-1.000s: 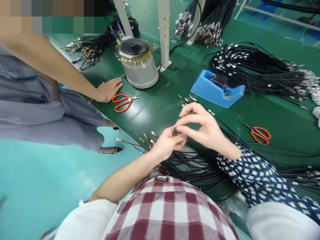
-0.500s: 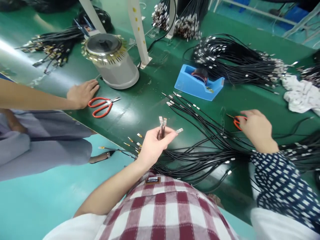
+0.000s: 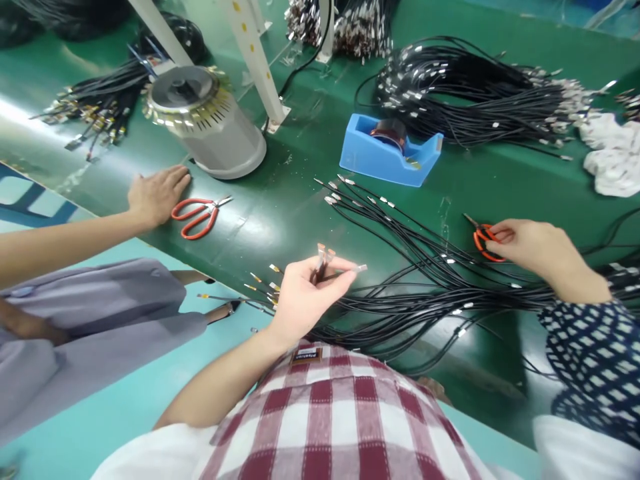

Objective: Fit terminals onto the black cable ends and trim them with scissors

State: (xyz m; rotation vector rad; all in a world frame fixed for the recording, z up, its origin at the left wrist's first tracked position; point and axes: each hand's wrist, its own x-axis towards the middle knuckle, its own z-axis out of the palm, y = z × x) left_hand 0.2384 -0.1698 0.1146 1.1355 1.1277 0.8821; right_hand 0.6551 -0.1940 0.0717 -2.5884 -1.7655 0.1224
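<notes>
My left hand (image 3: pixel 300 300) is closed around a few black cables (image 3: pixel 320 273). Their small flat metal connectors stick up above the fingers, and another connector (image 3: pixel 360 269) pokes out past the thumb. At the right, my right hand (image 3: pixel 550 250) pinches the handles of red-handled cutters (image 3: pixel 485 241), whose tip points up and left. Between the two hands lies a loose bundle of black cables (image 3: pixel 425 303), its connector ends fanned out toward the tape dispenser (image 3: pixel 385 160). Several gold-tipped cable ends (image 3: pixel 265 283) show left of my left hand.
Another person's hand (image 3: pixel 160 193) rests on the green table (image 3: pixel 280 207) beside a second pair of red-handled cutters (image 3: pixel 197 217). Behind stand a grey round device (image 3: pixel 225 140) and a white post (image 3: pixel 257 67). A coiled cable bundle (image 3: pixel 450 93) and white cloth (image 3: pixel 615 153) lie farther right.
My right hand and the red-handled cutters have shifted right. My left hand still holds the cables, their connectors tilted slightly differently. The whole view has shifted a little.
</notes>
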